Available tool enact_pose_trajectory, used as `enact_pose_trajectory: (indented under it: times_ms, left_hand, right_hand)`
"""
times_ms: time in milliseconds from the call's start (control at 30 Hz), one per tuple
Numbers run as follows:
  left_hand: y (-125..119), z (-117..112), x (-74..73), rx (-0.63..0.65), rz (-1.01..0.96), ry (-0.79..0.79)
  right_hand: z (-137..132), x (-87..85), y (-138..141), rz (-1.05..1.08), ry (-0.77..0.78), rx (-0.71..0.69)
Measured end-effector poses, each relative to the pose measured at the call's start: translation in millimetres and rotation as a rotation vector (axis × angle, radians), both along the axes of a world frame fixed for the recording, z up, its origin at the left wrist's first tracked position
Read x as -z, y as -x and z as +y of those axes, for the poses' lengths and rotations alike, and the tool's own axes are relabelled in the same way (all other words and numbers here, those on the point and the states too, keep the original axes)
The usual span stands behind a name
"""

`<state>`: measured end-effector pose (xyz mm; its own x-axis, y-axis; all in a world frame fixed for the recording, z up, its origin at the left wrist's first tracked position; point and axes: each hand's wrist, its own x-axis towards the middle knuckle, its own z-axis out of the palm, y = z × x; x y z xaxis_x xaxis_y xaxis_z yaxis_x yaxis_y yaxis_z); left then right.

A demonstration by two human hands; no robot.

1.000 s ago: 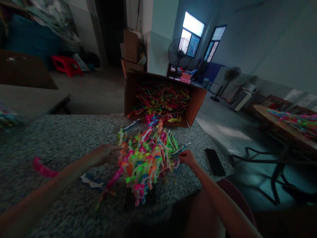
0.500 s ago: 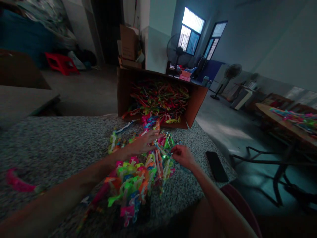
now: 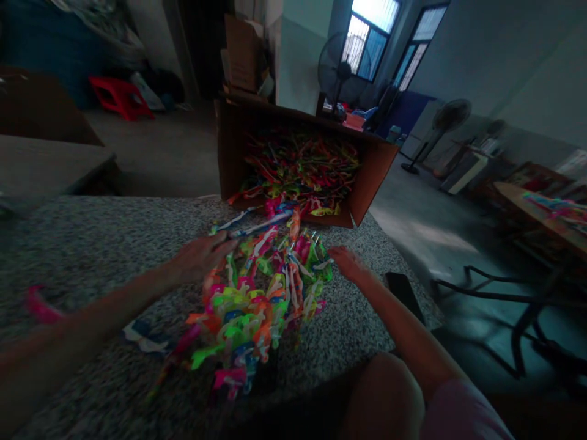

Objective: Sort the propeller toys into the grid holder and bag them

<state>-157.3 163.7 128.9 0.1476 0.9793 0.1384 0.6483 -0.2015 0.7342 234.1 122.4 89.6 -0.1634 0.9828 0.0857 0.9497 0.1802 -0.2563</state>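
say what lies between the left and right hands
In the head view, the far part of the colorful pile of plastic-looking pieces lies between the left hand and the right hand.

A small workshop is suggested by the furnishings. An open cardboard box (image 3: 373,177), packed with bright plastic pieces (image 3: 302,162), is set on a speckled table (image 3: 137,223), and a loose colourful heap (image 3: 247,305) is spread before the box. Well to the box's right, coloured goods (image 3: 562,209) are laid on a second table (image 3: 507,192). Behind the box, cartons (image 3: 242,58) are stacked, a standing fan (image 3: 343,71) is placed, and barred windows (image 3: 355,40) are set in plain walls (image 3: 513,67).
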Motion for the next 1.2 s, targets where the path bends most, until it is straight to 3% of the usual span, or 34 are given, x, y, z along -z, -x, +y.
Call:
enact_pose_trajectory:
  times_ms: [100,200,267,367,467,533,600,833,1100,1200]
  left_hand:
    - [17,-32,4.5,-0.058,-0.146,0.13]
    - [29,-81,15.8,-0.126,-0.527,0.24]
    - [33,-118,26.5,-0.165,-0.75,0.297]
    - [34,-165,42.0,-0.198,-0.762,0.349]
    - [27,-195,49.8,-0.182,-0.561,0.302]
    - [19,-206,50.9,-0.154,-0.442,0.241]
    - [10,-211,52.3,-0.121,-0.382,0.199]
    - [1,-210,77.9,-0.053,-0.11,-0.01]
    - [-3,-230,87.0,-0.139,-0.109,-0.055]
    - [-8,-232,91.8,-0.138,-0.087,-0.082]
  right_hand:
    - [-20,0.4,1,-0.032,0.007,0.033]
    - [-47,-10.3,-7,0.011,-0.029,0.152]
    - [-72,-15.6,-2,0.177,-0.029,0.226]
    - [-119,-11.7,32,0.658,0.076,0.219]
    - [-161,4.7,82,1.078,0.236,0.168]
    - [-178,16.0,109,1.152,0.266,0.17]
    - [-185,24.0,126,1.095,0.21,0.194]
    - [-186,32.8,135,0.718,0.043,0.245]
    - [-200,31.7,153,0.805,-0.001,0.318]
    - [-200,24.9,163,0.725,0.016,0.338]
